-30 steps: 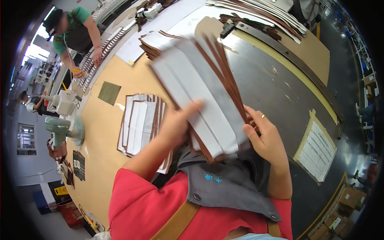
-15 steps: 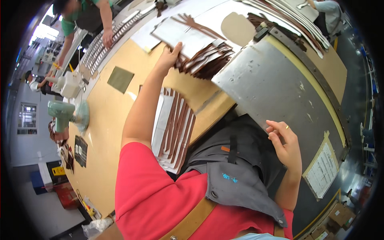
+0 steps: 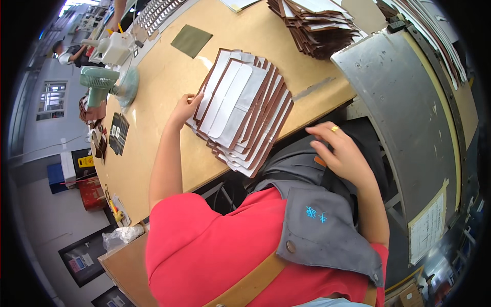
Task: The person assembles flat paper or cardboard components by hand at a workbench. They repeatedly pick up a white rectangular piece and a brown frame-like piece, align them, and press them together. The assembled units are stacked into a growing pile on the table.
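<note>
My left hand [image 3: 186,108] is at the left edge of a fanned stack of flat brown and white panels [image 3: 238,105], its fingers closed on that edge. The panels are white on top with brown borders and lie overlapping near the table's front edge. My right hand [image 3: 341,153] hovers over my lap, empty, its fingers apart and slightly curled, with a ring on one finger. Farther back, a second, taller stack of similar brown and white pieces [image 3: 319,28] rests on the table beside a metal plate.
The large metal plate [image 3: 404,112] stands to my right, with a taped paper sheet [image 3: 428,225]. A dark green square [image 3: 191,41] lies on the tan table [image 3: 148,123]. At the left stand a small green fan [image 3: 99,82] and dark patterned pieces [image 3: 118,134].
My left hand has left the far stack and come back to the near stack. My right hand has moved from beside the metal plate to above my lap. The view has shifted.
</note>
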`<state>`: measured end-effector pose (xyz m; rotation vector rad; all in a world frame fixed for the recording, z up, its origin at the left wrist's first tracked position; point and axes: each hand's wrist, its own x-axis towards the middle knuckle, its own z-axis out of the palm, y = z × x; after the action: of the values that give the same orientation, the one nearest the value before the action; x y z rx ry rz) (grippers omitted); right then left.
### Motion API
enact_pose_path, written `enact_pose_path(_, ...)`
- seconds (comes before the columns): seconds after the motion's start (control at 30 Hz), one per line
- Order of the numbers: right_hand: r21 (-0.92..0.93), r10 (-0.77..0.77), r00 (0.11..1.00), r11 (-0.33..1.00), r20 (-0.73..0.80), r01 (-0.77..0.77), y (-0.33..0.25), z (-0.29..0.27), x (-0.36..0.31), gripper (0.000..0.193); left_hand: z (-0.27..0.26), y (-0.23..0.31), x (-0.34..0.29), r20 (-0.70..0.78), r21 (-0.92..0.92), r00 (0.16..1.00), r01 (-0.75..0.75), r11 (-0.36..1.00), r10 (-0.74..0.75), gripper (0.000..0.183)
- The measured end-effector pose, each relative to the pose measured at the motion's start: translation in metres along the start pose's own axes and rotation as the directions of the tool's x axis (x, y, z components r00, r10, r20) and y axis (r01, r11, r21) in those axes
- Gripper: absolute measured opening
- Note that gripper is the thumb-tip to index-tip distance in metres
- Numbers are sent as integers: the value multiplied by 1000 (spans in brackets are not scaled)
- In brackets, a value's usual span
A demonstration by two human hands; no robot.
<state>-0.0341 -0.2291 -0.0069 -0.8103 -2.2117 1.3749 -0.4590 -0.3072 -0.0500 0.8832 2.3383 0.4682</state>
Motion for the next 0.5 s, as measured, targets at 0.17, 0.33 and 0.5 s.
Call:
enact_pose_path(0.17, -35, -246, 957, 967, 151, 254, 13, 69, 42, 39, -7, -18, -23, 334, -155, 916, 286, 946, -222, 68)
enact_pose_path(0.33, -264, -353, 871, 854, 342, 449, 19, 120, 54, 70, 8, -33, -72, 423, -540, 905, 220, 813, 36, 70)
enact_pose_path(0.5, -633, -235, 872, 610, 430, 476, 20, 143, 39, 77, 22, -60, -104, 518, -853, 748, 488, 184, 415, 70)
